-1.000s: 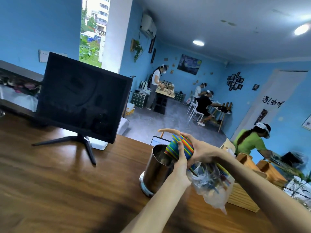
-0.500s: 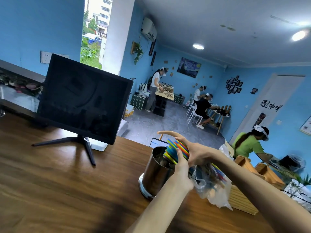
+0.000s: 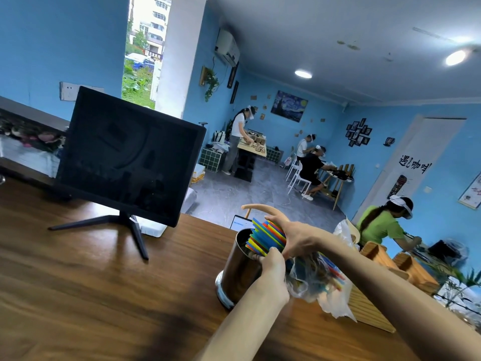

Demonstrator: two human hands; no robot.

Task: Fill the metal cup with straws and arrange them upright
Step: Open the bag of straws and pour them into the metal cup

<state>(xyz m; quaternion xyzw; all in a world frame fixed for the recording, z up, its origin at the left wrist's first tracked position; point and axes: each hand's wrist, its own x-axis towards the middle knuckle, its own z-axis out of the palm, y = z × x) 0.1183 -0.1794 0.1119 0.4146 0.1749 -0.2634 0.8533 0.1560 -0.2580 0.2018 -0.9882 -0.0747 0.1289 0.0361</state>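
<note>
With the bundle of coloured straws (image 3: 268,237) tipped into the metal cup (image 3: 240,269) near the wooden table's (image 3: 104,282) far edge, right hand (image 3: 299,239) gripping them, left hand (image 3: 272,264) pinching their lower side, the leaning cup could topple, scattering straws.

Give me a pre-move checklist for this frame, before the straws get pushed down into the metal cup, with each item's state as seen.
1. Metal cup standing on the table: ok, though it looks tilted in this wide-angle view.
2. Straws aimed into the cup mouth: ok, the lower ends sit at the opening.
3. Right hand holding the bundle: ok, fingers wrap it.
4. Left hand steadying the bundle at the rim: ok.
5. Plastic bag clear of the cup mouth: cannot tell, it hangs bunched just behind the hands.
6. Straws upright: not ok, they lean sharply.
</note>
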